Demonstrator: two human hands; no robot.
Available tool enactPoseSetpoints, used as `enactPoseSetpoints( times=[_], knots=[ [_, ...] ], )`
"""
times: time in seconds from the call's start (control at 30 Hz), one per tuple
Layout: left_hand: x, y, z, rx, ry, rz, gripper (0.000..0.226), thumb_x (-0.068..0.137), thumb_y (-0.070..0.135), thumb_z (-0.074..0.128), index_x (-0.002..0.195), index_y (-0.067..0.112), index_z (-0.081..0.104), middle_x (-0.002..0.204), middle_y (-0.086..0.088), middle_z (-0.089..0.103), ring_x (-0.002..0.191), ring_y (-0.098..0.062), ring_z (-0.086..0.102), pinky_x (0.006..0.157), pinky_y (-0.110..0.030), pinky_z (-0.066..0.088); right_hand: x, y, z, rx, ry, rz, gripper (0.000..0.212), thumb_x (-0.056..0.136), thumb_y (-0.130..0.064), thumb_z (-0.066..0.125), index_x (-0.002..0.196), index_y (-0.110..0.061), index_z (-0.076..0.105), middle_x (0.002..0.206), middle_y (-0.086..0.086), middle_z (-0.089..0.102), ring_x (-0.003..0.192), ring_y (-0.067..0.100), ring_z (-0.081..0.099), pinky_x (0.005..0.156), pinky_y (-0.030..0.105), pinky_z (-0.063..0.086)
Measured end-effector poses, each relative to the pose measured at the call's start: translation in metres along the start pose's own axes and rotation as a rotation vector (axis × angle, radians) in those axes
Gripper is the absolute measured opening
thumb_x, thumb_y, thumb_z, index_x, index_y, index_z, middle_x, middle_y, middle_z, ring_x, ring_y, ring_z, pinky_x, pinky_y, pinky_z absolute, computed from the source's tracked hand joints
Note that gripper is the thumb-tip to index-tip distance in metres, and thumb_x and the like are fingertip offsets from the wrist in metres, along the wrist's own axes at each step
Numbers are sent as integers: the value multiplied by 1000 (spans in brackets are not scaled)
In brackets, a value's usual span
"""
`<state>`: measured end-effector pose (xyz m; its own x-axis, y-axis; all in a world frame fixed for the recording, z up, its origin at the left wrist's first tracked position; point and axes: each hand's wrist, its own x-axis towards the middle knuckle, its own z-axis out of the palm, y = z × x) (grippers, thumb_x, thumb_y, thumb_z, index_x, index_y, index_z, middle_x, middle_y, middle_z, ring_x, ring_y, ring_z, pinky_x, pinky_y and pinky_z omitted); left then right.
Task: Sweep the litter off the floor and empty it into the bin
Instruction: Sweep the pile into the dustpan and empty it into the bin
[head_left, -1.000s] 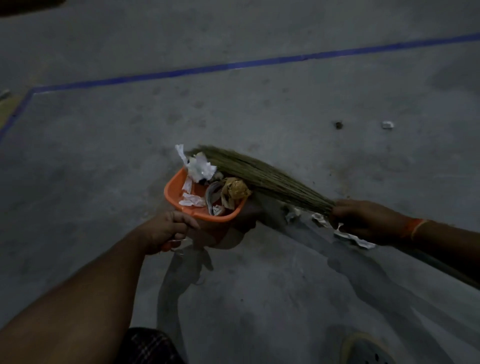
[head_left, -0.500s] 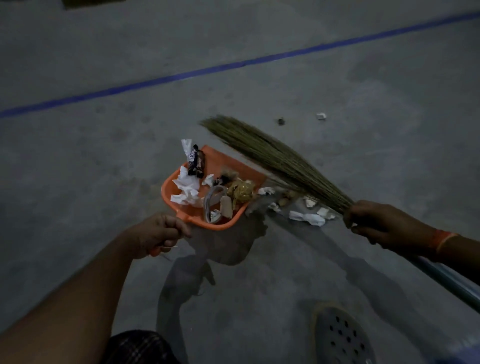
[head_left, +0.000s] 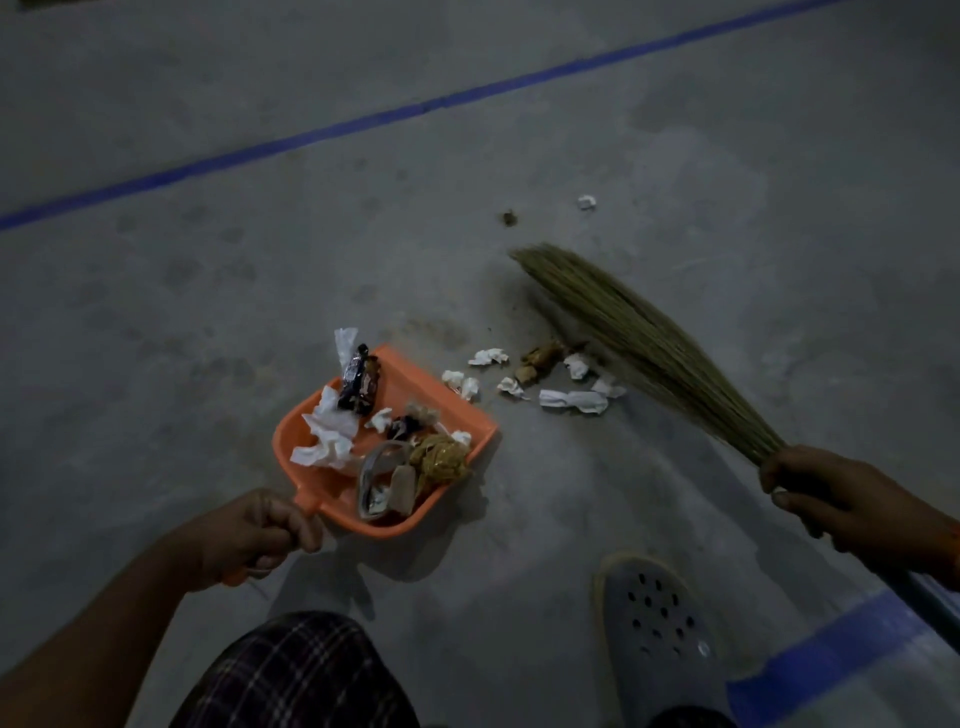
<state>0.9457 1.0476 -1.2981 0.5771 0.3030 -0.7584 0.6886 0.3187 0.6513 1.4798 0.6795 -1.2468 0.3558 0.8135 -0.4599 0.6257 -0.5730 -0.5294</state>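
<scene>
My left hand (head_left: 254, 530) grips the handle of an orange dustpan (head_left: 470, 423) that rests on the grey floor, its open mouth turned to the upper right. In the pan lie crumpled white paper (head_left: 327, 436), a dark wrapper (head_left: 358, 384) and a yellowish wad (head_left: 441, 460). My right hand (head_left: 831, 499) grips a grass broom (head_left: 634, 332) where the bristles meet the shaft. The bristle tips lie on the floor to the upper right of the pan. Between pan and broom are loose paper scraps (head_left: 571, 400) and brown bits (head_left: 540, 358). No bin is in view.
A white scrap (head_left: 587, 202) and a dark speck (head_left: 508, 218) lie further out on the floor. A blue line (head_left: 311, 137) crosses the floor behind, and a blue strip (head_left: 831, 654) runs by my grey clog (head_left: 654, 629). My checked shorts (head_left: 296, 675) show at the bottom.
The broom has swung away from the dustpan to the right, so its bristles are now clear of the pan. The scraps on the floor beside the pan's mouth are uncovered.
</scene>
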Motion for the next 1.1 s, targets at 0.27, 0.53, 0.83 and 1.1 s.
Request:
enactPoseSetpoints(
  times=[0.27,0.53,0.83,1.1],
  knots=[
    [-23,3,20,-90,37,1,34,84,-31,36,75,-18,66,52,-19,51,35,-12,32,38,-13,27,-11,18,21,-34,-71,74,19,96,-13,58,93,-31,60,93,-2,60,60,18,61,47,29,53],
    [-29,4,29,-49,81,-85,36,86,-28,36,78,-14,68,51,-12,55,34,-10,33,37,-13,24,11,15,38,-15,-71,56,18,96,-11,58,97,-29,60,97,-1,60,63,19,63,52,28,55],
    [-17,3,34,-52,63,-100,21,64,-1,56,75,-3,73,61,-15,61,38,-13,36,40,-16,26,23,7,49,23,-80,-7,34,94,-11,60,91,-45,56,99,-3,60,65,18,64,59,37,59],
    [-1,16,36,-118,30,-73,18,67,-11,54,75,-9,71,89,-22,67,38,-13,37,37,-15,31,29,2,56,68,-111,-22,24,95,-10,58,95,-35,60,100,0,60,69,22,63,55,36,58]
  ],
)
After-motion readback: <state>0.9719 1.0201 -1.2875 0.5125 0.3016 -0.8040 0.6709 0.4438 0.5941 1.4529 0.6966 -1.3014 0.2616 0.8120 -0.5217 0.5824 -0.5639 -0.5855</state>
